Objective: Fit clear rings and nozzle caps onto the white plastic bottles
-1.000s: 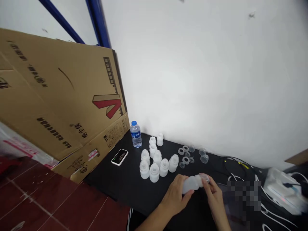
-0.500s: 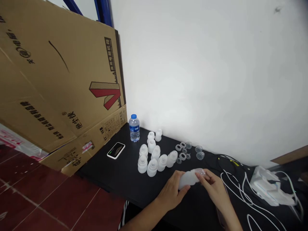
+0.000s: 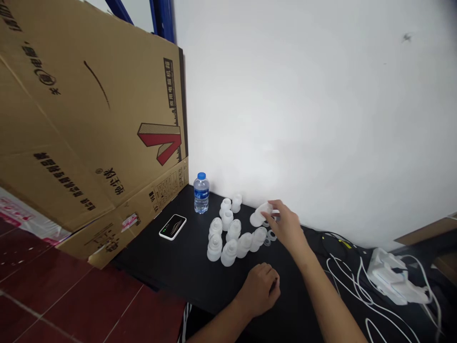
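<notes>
My right hand (image 3: pixel 285 223) is at the back of the black table (image 3: pixel 171 267), its fingers shut on a frosted white plastic bottle (image 3: pixel 258 215) that lies tilted. Just below them, small clear plastic rings (image 3: pixel 271 235) show, partly hidden by the hand. Several upright frosted bottles (image 3: pixel 228 238) stand in a cluster to the left, the closest (image 3: pixel 258 238) almost touching my right hand. My left hand (image 3: pixel 259 289) rests near the table's front, curled closed with nothing visible in it.
A clear water bottle (image 3: pixel 201 194) and a flat black power bank (image 3: pixel 173 226) lie left of the cluster. A large cardboard sheet (image 3: pixel 89 119) leans at the left, with a white wall behind. White cables (image 3: pixel 357 295) and a white device (image 3: pixel 392 277) lie right; red floor tiles (image 3: pixel 71 295) are below.
My left hand has let go of the frosted bottle and dropped toward the table's front. My right hand has carried the bottle back and left, to beside the cluster and rings.
</notes>
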Motion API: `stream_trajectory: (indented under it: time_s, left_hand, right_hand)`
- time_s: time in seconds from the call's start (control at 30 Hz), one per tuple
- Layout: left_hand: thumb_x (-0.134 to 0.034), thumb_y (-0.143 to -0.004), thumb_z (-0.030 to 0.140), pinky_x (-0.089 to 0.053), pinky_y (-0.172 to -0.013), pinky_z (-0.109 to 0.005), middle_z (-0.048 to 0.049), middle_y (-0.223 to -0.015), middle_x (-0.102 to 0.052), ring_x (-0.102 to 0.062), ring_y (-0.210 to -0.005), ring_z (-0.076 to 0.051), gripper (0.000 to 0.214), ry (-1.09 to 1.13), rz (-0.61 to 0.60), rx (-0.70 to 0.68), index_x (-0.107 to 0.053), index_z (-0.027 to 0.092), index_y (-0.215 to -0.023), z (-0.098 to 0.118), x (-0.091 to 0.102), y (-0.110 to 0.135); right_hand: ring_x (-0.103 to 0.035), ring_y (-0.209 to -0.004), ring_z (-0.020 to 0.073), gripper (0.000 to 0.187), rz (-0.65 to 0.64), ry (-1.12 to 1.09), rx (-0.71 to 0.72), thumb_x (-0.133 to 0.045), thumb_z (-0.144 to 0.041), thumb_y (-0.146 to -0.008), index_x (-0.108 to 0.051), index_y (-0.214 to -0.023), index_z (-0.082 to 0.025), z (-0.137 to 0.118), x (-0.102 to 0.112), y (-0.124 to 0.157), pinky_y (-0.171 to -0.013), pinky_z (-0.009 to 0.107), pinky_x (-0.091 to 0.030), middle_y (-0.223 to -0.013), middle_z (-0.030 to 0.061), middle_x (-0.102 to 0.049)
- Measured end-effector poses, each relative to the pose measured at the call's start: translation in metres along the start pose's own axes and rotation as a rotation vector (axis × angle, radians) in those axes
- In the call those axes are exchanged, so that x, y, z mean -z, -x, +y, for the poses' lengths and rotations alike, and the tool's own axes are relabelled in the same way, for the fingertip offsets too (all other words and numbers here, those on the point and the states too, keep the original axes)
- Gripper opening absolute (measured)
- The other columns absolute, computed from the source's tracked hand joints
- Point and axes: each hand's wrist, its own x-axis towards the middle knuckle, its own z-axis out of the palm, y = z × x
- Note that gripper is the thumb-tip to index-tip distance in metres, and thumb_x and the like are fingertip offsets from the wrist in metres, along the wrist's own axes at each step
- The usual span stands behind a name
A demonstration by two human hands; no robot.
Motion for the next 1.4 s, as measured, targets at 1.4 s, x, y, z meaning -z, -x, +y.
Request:
stream_trajectory:
  time_s: [1.4]
  left_hand:
    - [-0.056, -0.094, 0.006, -0.052, -0.075, -0.038, -0.0053, -0.091, -0.069, -0.066, -0.084, -0.024, 0.018, -0.033, -0.158, 0.001, -0.062, 0.023, -0.094, 0.007, 0.010, -0.003]
  right_hand:
    - [-0.071, -0.092, 0.0219, 0.006, -0.200, 0.120, -0.281, -0.071, -0.017, -0.100, -0.073, -0.096, -0.022, 0.091, -0.049, 0.100, -0.081, 0.031, -0.053, -0.105, 0.0060, -0.073]
